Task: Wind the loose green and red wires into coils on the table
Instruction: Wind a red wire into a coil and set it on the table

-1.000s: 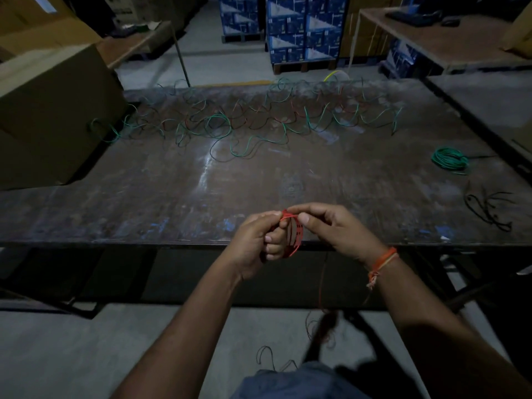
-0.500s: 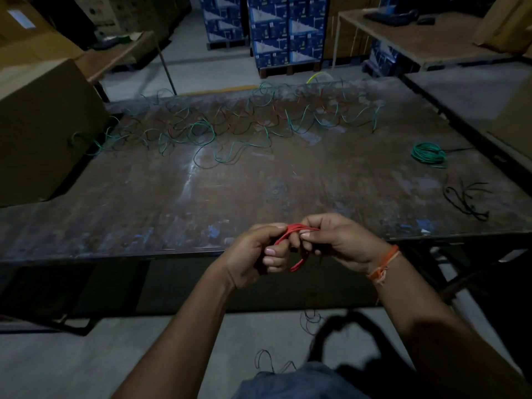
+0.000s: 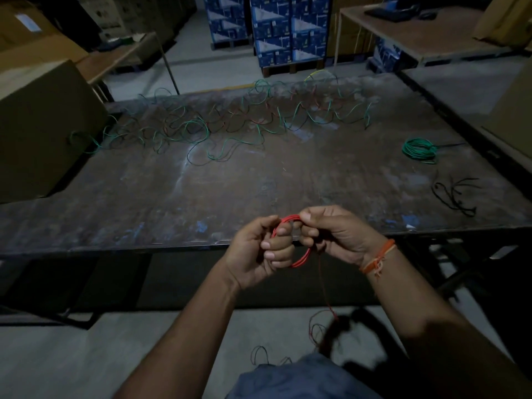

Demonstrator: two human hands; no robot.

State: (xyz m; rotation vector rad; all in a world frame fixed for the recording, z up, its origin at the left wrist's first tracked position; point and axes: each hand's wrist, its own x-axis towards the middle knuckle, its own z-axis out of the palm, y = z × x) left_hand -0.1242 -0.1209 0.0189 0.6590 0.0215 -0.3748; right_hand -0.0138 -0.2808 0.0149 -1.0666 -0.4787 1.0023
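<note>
Dim overall, underexposed. Light falls from above and ahead: pale sheen streak on the table top left of centre, floor beyond is brighter. Frame corners go near black. Dark, soft-edged shadow on the floor at lower right. Wide-angle distortion: the table's near edge bows, boxes at the left lean outward. Centre fairly sharp; far blue cartons soft and noisy. The red coil is the only saturated colour.

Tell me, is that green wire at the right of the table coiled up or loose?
Coiled. The green wire lies on the table as a tight round bundle of loops, unlike the loose tangle sprawled across the far side.
</note>
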